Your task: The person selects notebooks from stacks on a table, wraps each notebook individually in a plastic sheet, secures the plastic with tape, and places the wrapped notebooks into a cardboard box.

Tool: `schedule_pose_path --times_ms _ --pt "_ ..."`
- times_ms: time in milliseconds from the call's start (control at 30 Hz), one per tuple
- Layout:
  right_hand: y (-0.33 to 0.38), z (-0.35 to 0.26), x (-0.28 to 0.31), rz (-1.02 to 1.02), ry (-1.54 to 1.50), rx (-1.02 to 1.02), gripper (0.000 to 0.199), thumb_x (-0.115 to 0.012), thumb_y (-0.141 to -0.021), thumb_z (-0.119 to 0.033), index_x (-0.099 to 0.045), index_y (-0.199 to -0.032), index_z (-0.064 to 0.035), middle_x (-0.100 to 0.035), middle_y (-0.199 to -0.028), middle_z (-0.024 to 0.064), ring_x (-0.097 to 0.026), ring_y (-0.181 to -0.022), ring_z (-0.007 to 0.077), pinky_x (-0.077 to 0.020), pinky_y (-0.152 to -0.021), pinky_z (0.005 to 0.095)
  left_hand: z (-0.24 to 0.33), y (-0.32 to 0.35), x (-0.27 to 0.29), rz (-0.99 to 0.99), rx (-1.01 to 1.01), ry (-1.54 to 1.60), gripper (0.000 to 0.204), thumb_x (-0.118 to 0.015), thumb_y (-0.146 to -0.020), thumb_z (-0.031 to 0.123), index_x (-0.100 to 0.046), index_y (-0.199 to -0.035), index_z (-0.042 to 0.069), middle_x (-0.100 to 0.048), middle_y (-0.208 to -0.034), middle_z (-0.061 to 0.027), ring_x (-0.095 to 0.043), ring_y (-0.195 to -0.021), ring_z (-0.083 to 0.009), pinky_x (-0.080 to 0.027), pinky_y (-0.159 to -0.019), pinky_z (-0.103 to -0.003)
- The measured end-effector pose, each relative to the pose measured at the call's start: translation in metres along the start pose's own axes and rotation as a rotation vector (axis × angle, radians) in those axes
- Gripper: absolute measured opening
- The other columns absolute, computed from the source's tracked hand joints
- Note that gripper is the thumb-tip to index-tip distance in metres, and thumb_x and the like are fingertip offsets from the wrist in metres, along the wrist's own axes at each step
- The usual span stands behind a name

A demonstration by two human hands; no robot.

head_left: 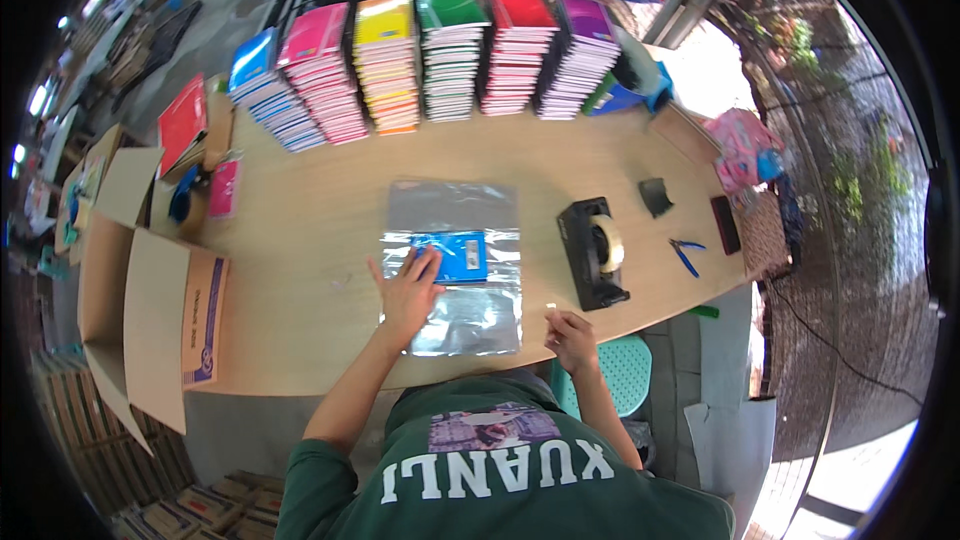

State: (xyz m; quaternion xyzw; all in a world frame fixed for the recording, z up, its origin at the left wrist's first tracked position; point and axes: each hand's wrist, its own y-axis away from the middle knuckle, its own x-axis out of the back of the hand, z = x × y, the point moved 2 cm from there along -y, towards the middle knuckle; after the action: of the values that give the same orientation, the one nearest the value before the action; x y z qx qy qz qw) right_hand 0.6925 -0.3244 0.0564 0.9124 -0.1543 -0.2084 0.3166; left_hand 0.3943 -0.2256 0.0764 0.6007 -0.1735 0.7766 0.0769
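Note:
A blue notebook (463, 258) lies flat on a clear plastic sheet (460, 326), part of which is folded across the middle. My left hand (408, 292) rests on the notebook's left side with its fingers spread, pressing it and the film down. My right hand (573, 338) is raised near the table's front edge, thumb and finger pinching a small pale strip that looks like a piece of tape (551, 310). Just beyond that hand stands a black tape dispenser (577, 258) with a roll of tape (606, 244) in it.
Tall notebook stacks (453, 70) in several colours line the far side. An open cardboard box (160, 315) is at the left, near a pink packet (224, 188). Blue-handled pliers (686, 256), a phone (725, 225) and a dark curved piece (655, 197) lie at the right. A green stool (622, 376) stands below.

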Motion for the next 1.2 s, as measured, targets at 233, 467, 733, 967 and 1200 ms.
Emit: schedule_pose_path --times_ms 233,467,733,967,1200 --pt "-0.076 -0.027 -0.184 -0.175 1.107 0.614 0.078 -0.077 -0.080 -0.021 -0.036 -0.145 -0.0058 -0.067 -0.073 0.0156 -0.065 -0.063 0.0224 -0.0491 -0.055 0.0333 -0.006 0.003 -0.005 0.054 -0.021 0.061 0.056 -0.067 -0.084 0.037 -0.056 -0.135 0.015 -0.051 -0.141 0.0003 -0.050 -0.129 -0.0238 -0.003 -0.101 -0.081" --pt "-0.084 -0.033 -0.177 -0.050 1.635 0.486 0.114 -0.080 -0.074 -0.043 -0.004 -0.154 -0.0137 -0.069 -0.077 0.0184 -0.070 -0.075 0.0366 -0.0536 -0.065 0.0449 -0.005 0.003 0.011 0.055 -0.022 0.048 0.064 -0.070 -0.079 0.040 -0.053 -0.137 0.018 -0.052 -0.138 -0.0021 -0.052 -0.124 -0.0237 -0.012 -0.103 -0.078" --pt "-0.084 -0.069 -0.192 -0.064 1.556 1.121 0.099 -0.081 -0.071 -0.051 -0.032 -0.148 -0.0126 -0.062 -0.117 0.0219 -0.067 -0.096 0.0360 -0.0538 -0.079 0.0458 -0.014 0.098 -0.049 -0.036 1.120 1.546 0.060 -0.073 -0.081 0.015 -0.052 -0.137 0.013 -0.052 -0.125 -0.0159 -0.053 -0.110 -0.0261 -0.044 -0.092 -0.051" --pt "-0.119 -0.053 -0.235 -0.758 1.502 0.434 0.098 -0.090 -0.062 -0.031 -0.040 -0.142 -0.0036 -0.039 -0.145 0.0201 -0.043 -0.131 0.0331 -0.0391 -0.107 0.0424 0.037 0.028 -0.077 0.411 0.893 1.979 0.044 -0.072 -0.078 0.005 -0.050 -0.115 0.008 -0.054 -0.109 -0.0047 -0.048 -0.112 -0.0201 -0.040 -0.097 -0.036" --pt "-0.063 -0.021 -0.146 -0.651 0.339 0.622 0.106 -0.090 -0.061 -0.006 -0.027 -0.147 -0.0029 -0.038 -0.146 0.0123 -0.041 -0.133 0.0236 -0.0348 -0.112 0.0375 0.061 0.016 -0.008 0.394 0.347 1.152 0.100 -0.069 -0.073 0.001 -0.007 -0.150 -0.004 -0.026 -0.150 -0.0250 -0.037 -0.137 -0.0349 -0.033 -0.112 -0.039"
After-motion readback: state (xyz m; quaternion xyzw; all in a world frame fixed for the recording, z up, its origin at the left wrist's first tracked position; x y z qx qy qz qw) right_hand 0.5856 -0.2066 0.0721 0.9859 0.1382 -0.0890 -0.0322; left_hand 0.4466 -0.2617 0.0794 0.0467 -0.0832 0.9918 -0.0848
